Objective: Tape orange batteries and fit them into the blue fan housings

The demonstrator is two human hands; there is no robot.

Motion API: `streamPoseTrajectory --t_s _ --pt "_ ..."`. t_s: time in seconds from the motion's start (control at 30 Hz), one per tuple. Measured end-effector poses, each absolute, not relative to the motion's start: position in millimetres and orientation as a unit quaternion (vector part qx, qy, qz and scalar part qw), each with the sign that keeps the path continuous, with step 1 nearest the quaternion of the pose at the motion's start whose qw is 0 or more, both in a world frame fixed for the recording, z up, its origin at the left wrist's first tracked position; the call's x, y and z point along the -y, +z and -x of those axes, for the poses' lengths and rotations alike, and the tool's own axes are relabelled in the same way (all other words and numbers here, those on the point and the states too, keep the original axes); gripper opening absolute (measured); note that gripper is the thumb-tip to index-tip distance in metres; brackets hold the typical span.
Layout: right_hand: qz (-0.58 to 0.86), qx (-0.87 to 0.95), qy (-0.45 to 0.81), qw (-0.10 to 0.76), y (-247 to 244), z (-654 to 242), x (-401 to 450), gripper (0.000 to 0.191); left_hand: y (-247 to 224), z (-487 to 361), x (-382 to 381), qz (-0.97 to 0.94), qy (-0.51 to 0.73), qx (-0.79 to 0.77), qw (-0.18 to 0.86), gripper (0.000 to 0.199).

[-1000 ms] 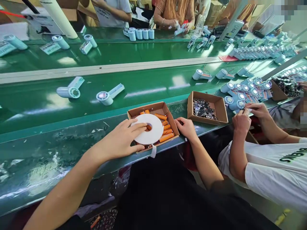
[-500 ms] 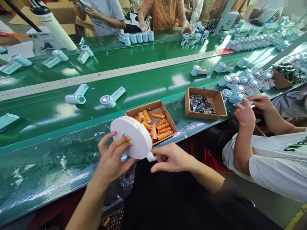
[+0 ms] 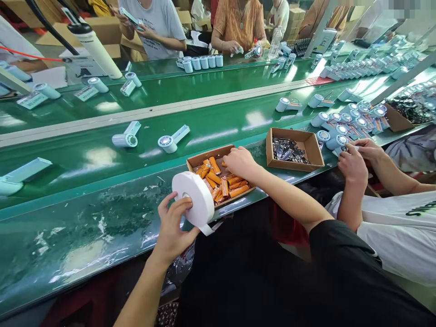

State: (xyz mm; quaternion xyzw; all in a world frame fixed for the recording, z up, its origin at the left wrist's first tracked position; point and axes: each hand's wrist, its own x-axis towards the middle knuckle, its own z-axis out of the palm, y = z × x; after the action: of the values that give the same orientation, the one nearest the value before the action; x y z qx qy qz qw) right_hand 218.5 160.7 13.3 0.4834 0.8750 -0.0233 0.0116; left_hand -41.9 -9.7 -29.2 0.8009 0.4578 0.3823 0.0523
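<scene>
In my left hand (image 3: 177,225) is a wide roll of white tape (image 3: 195,200), its fingers hooked into the core and its thumb underneath. A loose tape end (image 3: 206,229) hangs from the bottom of the roll. My right hand (image 3: 241,162) reaches into a cardboard box (image 3: 238,198) of orange cylindrical batteries (image 3: 214,178). Its fingers are bent down onto one battery near the back of the box, whose orange end shows beside the fingertips. The hand hides the rest of that battery.
Light-blue handheld fan bodies (image 3: 167,143) lie on the green conveyor (image 3: 218,122). Right of the batteries stands a box of small circuit boards (image 3: 294,164). A co-worker's hands (image 3: 354,168) work close on my right, beside clustered fans (image 3: 340,129). Other people work across the belt.
My right hand has left the tape end and moved up and forward into the battery box. My left hand still holds the roll. Across the belt, a person has picked up a fan.
</scene>
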Motion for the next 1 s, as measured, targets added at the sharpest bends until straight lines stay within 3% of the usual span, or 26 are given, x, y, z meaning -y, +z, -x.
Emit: streamPoseTrajectory --t_s 0.07,0.13,0.3,0.37,0.43,0.57,0.77,0.9,1.0 --pt "-0.469 -0.882 -0.022 0.033 7 -219 -168 0.020 -29 40 9 -0.807 0.374 -0.455 0.049 0.063" --pt "-0.471 -0.881 -0.027 -0.027 9 -224 -162 0.022 -28 41 11 -0.807 0.369 -0.458 0.044 0.062" --pt "-0.399 -0.791 -0.151 -0.439 22 -237 -109 0.027 -29 44 19 -0.810 0.348 -0.471 0.038 0.059" --pt "-0.335 -0.744 -0.225 -0.534 18 -234 -84 0.027 -29 43 20 -0.813 0.337 -0.474 0.036 0.057" --pt "-0.281 -0.717 -0.274 -0.576 8 -227 -66 0.028 -28 42 20 -0.817 0.331 -0.471 0.035 0.058" --pt "-0.237 -0.714 -0.268 -0.602 -10 -215 -57 0.030 -26 38 19 -0.825 0.328 -0.459 0.037 0.060" --pt "-0.234 -0.750 -0.250 -0.566 -21 -210 -48 0.029 -25 37 20 -0.828 0.317 -0.463 0.019 0.056" --pt "-0.238 -0.688 -0.423 -0.540 -18 -214 -35 0.043 -24 41 22 -0.826 0.303 -0.474 -0.038 0.056" --pt "-0.291 -0.648 -0.531 -0.462 -6 -222 -41 0.056 -17 47 21 -0.832 0.278 -0.470 -0.098 0.060"
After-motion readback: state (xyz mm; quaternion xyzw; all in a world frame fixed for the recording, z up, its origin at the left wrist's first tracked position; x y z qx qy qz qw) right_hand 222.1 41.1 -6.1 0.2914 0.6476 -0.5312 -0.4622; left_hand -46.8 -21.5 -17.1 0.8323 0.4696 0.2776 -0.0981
